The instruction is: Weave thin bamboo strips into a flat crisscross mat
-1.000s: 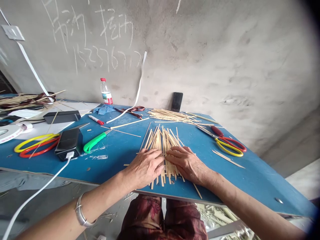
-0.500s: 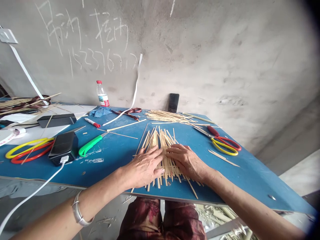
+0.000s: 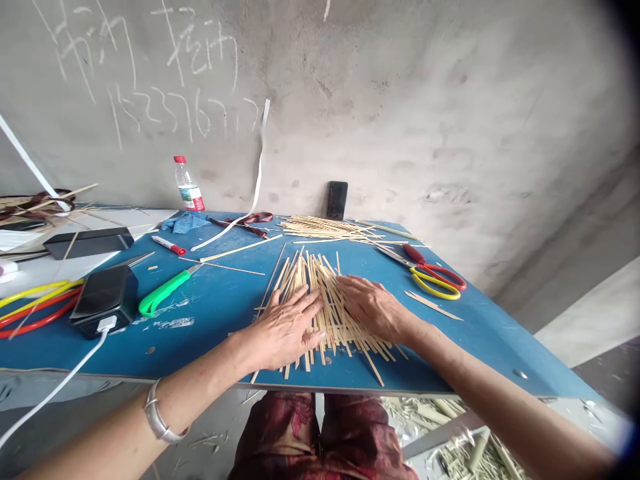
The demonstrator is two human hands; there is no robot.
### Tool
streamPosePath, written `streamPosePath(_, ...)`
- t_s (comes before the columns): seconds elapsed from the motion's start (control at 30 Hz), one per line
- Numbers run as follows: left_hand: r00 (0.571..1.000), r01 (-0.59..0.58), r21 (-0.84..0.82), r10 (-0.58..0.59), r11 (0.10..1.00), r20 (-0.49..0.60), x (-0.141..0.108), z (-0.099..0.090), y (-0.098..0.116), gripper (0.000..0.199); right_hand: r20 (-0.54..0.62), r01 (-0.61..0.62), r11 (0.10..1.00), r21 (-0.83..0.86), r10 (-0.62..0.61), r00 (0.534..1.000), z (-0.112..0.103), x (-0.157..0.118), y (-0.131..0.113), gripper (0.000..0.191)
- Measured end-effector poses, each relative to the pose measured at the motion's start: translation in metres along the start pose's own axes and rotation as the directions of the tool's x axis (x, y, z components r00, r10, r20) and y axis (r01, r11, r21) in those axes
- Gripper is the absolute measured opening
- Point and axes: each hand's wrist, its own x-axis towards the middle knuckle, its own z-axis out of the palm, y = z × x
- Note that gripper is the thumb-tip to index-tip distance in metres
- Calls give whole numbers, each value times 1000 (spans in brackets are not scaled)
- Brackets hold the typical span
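Observation:
A fan of thin bamboo strips (image 3: 327, 303) lies on the blue table (image 3: 200, 343) in front of me, some strips crossing the others. My left hand (image 3: 290, 327) rests flat on the left side of the strips, fingers stretched and slightly apart, thumb pointing right. On the right side, my right hand (image 3: 373, 307) lies over the strips with its fingers stretched out and close together. Strips under both palms are hidden. Beyond the hands lies a second pile of bamboo strips (image 3: 325, 229).
Scissors with red and yellow handles (image 3: 435, 277) lie right. Left are a green-handled knife (image 3: 167, 290), a black box with a white cable (image 3: 105, 300), a red-capped marker (image 3: 169, 245) and a bottle (image 3: 189, 187). A phone (image 3: 337, 200) leans on the wall.
My right hand has shifted outward, away from my left, uncovering more strips in the middle. My left hand stays flat on the strips. The view has turned slightly right.

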Motion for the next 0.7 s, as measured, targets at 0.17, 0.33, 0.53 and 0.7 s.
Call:
streamPosePath(0.17,999,26,8,-26,1000,18,-1,-1,3,58,-36,13,1000,-20,-13,999,-1,-3,3,38)
streamPosePath(0.33,1000,12,12,-13,1000,8,-1,-2,2,59,-16,65,997,-49,-66,998,2,-2,-4,39)
streamPosePath(0.53,1000,-3,35,2,999,20,1,-6,4,54,-33,19,1000,15,-19,999,4,-3,-1,37)
streamPosePath(0.7,998,-46,55,43,997,49,5,-9,6,50,-53,-6,1000,25,8,999,5,-4,0,31)
